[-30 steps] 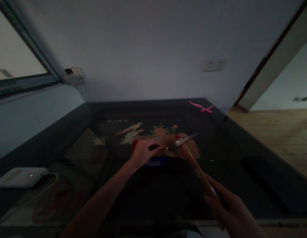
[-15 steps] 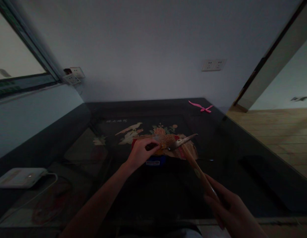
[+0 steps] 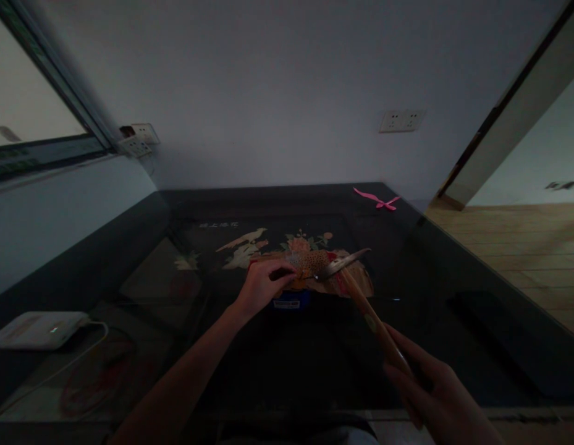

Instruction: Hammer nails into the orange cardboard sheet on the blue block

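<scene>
My right hand (image 3: pixel 430 383) is wrapped round the wooden handle of a claw hammer (image 3: pixel 361 296). Its dark metal head lies over a spotted tan piece (image 3: pixel 318 261), left end low and pointed end up to the right. My left hand (image 3: pixel 265 284) makes a pinch with thumb and forefinger just left of the hammer head. A thin dark thing, possibly a nail, shows between the fingertips and the head; its kind is unclear. Under the pinch sit an orange-yellow patch and a blue box-like thing (image 3: pixel 289 301) with a white label. A brownish, crumpled piece (image 3: pixel 361 278) lies behind the hammer.
The dark glossy tabletop (image 3: pixel 287 371) carries a bird-and-flower picture (image 3: pixel 298 242). A pink ribbon (image 3: pixel 377 199) lies at the back right. On the left is a white device (image 3: pixel 41 329) with a cable, on the right a dark flat object (image 3: pixel 500 340). A wall stands behind.
Almost nothing differs. The view has shifted slightly, and my left fingertips sit a touch further left. The hammer keeps its position over the spotted piece.
</scene>
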The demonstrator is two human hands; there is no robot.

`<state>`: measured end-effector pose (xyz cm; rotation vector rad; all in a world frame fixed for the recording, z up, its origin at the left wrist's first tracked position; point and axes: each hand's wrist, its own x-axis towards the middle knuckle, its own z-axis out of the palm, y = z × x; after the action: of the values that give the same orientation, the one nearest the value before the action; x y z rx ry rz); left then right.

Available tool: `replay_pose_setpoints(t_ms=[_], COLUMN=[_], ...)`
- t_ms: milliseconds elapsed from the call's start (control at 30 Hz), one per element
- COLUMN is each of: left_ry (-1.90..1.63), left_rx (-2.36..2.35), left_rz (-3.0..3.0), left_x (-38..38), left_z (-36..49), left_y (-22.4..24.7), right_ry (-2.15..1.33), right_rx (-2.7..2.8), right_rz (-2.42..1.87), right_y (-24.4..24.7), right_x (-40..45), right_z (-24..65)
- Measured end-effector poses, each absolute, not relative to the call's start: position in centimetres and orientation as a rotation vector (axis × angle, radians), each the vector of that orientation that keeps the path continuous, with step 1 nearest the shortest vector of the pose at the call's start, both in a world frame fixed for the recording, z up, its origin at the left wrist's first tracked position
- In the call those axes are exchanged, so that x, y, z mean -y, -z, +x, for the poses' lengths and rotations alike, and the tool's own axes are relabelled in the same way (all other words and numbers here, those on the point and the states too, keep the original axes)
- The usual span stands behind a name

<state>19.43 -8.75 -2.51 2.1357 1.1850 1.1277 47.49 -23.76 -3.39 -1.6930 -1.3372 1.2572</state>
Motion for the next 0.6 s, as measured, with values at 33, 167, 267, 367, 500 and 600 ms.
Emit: replay_pose_setpoints(t_ms=[33,167,267,367,500,600], left_ry=[-1.131,-1.122,-1.101,-1.079,-1.042,-1.029], left_rx=[-1.182,-1.182,-1.188,-1.193,-1.201,-1.208], left_rz=[2.125,2.108,2.097,2.091,2.097,2.095], left_x=[8.74,8.68,8.64,8.65,8.65,8.61], left_z=[19.45,19.45,19.41,19.41,19.46,19.48], left_y=[2.56,2.78,2.88,2.83,2.65,2.57], right_ry=[-1.264,-1.31,-1.305,-1.312,-1.281,-1.274], right_rx=[1.336,1.36,1.375,1.365,1.343,1.365], right_rz=[-1.694,-1.67,-1.655,-1.654,-1.656,-1.655], right_y=[3.41,3.89,4.32,4.34,3.81,3.52], right_x=[23.74,23.63,23.59,23.55,23.45,23.43], right_z=[47.55,48.12,48.46,48.49,48.26,48.22])
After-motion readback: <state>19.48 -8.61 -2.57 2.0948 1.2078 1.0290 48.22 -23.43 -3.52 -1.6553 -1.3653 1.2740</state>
